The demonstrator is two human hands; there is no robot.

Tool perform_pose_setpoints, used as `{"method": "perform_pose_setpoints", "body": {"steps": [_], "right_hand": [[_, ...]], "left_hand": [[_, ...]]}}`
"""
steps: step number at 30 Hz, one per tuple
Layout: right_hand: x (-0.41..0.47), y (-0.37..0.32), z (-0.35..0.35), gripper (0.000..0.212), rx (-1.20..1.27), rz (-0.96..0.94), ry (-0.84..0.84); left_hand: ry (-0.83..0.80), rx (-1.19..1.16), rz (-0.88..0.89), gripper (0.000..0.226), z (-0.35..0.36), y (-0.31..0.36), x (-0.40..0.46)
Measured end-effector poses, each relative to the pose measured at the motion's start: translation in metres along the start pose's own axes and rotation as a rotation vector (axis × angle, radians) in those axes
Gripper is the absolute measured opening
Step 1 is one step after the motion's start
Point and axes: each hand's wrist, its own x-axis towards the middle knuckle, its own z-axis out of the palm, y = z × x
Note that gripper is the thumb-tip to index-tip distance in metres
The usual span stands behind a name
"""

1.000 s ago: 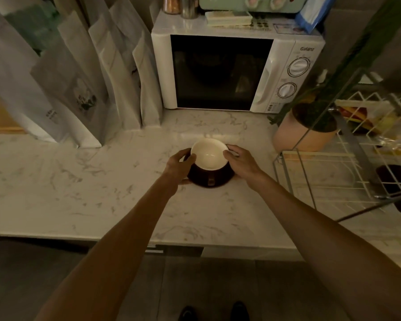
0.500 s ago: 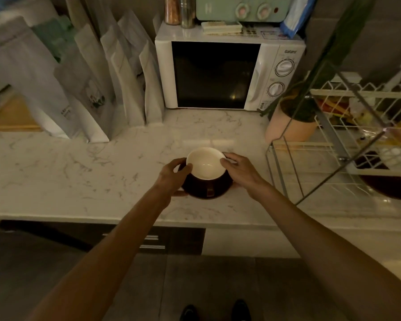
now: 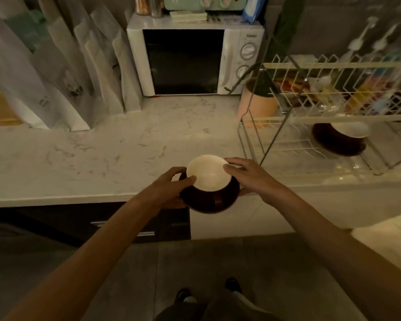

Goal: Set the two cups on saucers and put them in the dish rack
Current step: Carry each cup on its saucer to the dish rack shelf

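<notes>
A dark cup with a cream inside [image 3: 208, 173] sits on a dark saucer [image 3: 208, 202], held in the air over the counter's front edge. My left hand [image 3: 169, 185] grips the saucer's left side, thumb against the cup. My right hand [image 3: 245, 174] holds the right side, fingers curled over the cup's rim. The second cup [image 3: 351, 129] stands on its saucer [image 3: 333, 144] on the lower shelf of the white wire dish rack [image 3: 287, 119] at the right.
A white microwave [image 3: 195, 56] stands at the back of the marble counter [image 3: 102, 156]. Paper bags [image 3: 63, 72] lean at the back left. A pink plant pot [image 3: 257, 105] sits beside the rack's left end. The upper rack shelf holds colourful items. My feet are on the floor below.
Both hands have lifted the cup and saucer off the counter and drawn them toward me, past the front edge. The view has swung right, showing more of the rack.
</notes>
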Motion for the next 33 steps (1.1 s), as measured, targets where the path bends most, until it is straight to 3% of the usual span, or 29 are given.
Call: {"method": "perform_pose_setpoints", "body": {"steps": [3,10,19,26,33], "right_hand": [[-0.021,0.018,-0.021,0.039,-0.016,-0.001,0.009],[-0.053,0.055,-0.087,0.031,0.001,0.068,0.058],[-0.051,0.077,-0.167,0.032,0.015,0.111,0.182],[-0.021,0.082,-0.206,0.035,0.071,0.107,0.207],[0.024,0.075,-0.215,0.032,0.128,0.067,0.273]], "left_hand": [[-0.042,0.018,-0.001,0.039,0.027,-0.002,-0.011],[-0.181,0.061,0.016,0.049,0.093,0.015,-0.017],[-0.183,-0.041,0.06,0.046,0.176,0.051,-0.007],[-0.054,-0.102,0.173,0.053,0.23,0.075,0.019],[0.162,-0.157,0.225,0.045,0.253,0.092,0.069]]}}
